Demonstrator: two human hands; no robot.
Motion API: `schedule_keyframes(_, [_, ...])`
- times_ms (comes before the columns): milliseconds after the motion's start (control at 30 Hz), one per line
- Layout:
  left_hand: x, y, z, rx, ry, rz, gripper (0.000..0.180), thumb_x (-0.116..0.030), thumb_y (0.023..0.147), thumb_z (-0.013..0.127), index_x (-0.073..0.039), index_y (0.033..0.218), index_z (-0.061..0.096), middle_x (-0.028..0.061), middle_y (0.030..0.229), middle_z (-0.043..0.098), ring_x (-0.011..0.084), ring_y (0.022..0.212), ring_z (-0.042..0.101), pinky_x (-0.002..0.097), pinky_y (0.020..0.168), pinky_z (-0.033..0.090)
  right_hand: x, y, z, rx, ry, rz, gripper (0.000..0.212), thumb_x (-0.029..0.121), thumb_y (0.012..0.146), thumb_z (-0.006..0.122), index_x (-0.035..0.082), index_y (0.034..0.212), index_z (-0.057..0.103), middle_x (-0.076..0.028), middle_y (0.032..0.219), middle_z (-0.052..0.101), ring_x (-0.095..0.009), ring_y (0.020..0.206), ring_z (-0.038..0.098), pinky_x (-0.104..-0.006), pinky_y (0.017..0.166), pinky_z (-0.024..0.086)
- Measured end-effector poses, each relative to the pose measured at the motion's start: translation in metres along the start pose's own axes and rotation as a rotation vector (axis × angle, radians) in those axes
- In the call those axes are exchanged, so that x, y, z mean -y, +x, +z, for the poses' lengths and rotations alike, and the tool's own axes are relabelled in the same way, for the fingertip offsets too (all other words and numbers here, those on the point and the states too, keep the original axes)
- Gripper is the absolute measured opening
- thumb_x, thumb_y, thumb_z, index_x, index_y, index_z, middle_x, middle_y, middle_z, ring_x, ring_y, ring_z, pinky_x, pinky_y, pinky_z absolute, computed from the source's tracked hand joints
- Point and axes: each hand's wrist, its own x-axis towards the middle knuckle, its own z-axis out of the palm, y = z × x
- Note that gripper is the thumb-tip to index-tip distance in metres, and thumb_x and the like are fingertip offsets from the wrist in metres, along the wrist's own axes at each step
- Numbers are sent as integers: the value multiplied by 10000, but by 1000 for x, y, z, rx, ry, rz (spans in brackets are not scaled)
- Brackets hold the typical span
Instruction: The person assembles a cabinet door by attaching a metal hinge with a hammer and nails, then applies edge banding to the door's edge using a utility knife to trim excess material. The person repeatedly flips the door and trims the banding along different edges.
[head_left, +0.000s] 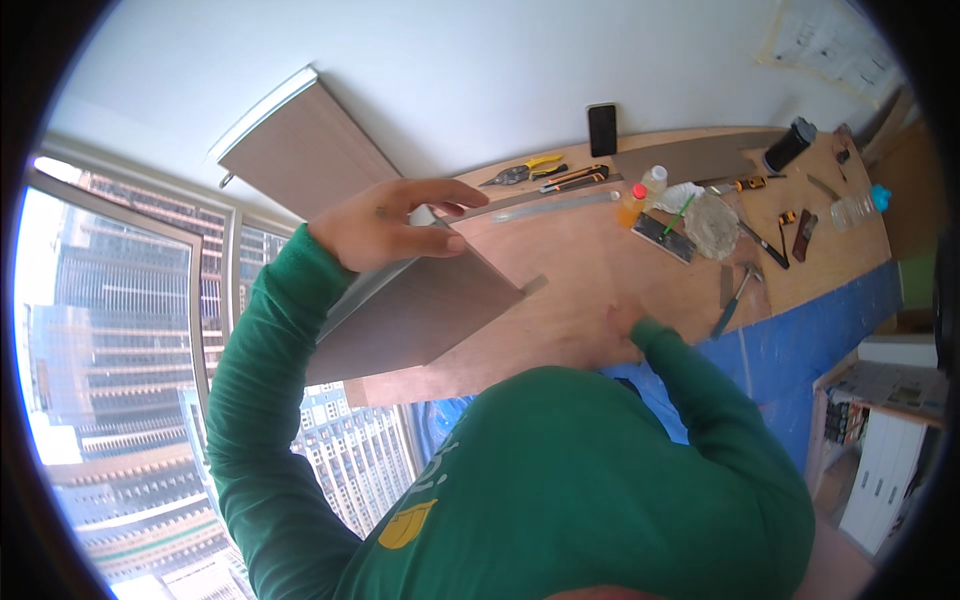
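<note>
1. In the head view, the thing being handled is the flat, grey-brown rectangular panel [425, 315], which stands tilted at the left end of the broad, pale wooden desk [575, 265].
2. The bare left hand [392, 230], below a green cuff, arches over the panel's upper end, half open, thumb and fingers apart around a small white part. How firmly it grips, if at all, cannot be told; a secure hold on both faces would likely steady the panel best.
3. The bare right hand [624, 318] is blurred, low over the desk's near side and well apart from the panel. Whether it holds anything, or how far open it is, cannot be told. A second hand on the panel's free edge would probably limit twisting.
4. A short, flat grey strip [535, 286] lies at the panel's right corner; that corner seems best watched, since it could catch or scrape there.
5. The teal-handled metal hammer [736, 300] and the dark, rectangular flat trowel [658, 238] lie off to the right; any turn of the panel should probably stay away from them.
</note>
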Motion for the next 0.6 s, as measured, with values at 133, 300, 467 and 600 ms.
schedule_keyframes(133, [-9,4,3,42,56,10,587,-205,876,734,-21,1423,624,157,1340,680,287,1254,610,422,1117,454,30,77,-22,-201,-163,-281,345,289,913,682,24,1132,715,-254,1127,726,-428,1019,698,-501,879,556])
schedule_keyframes(300, [-4,0,8,73,39,-12,542,-185,849,677,-53,1375,669,179,1321,681,295,1216,641,407,1074,483,86,176,-70,-272,-211,-251,403,284,916,679,27,1225,706,-232,1203,713,-405,1187,652,-458,1029,525])
schedule_keyframes(467, [-7,1,2,131,-19,-86,611,-65,789,587,-40,1398,642,166,1381,662,289,1276,620,407,1093,481,127,231,-105,-302,-490,-71,478,276,941,658,25,1347,642,-234,1444,583,-407,1304,588,-478,1108,486])
schedule_keyframes(600, [3,1,5,168,-147,-86,611,-61,787,569,-30,1393,640,181,1369,667,304,1275,615,402,1080,480,124,264,-124,-337,-549,-27,515,281,931,665,59,1392,607,-226,1463,570,-401,1337,564,-469,1136,470])
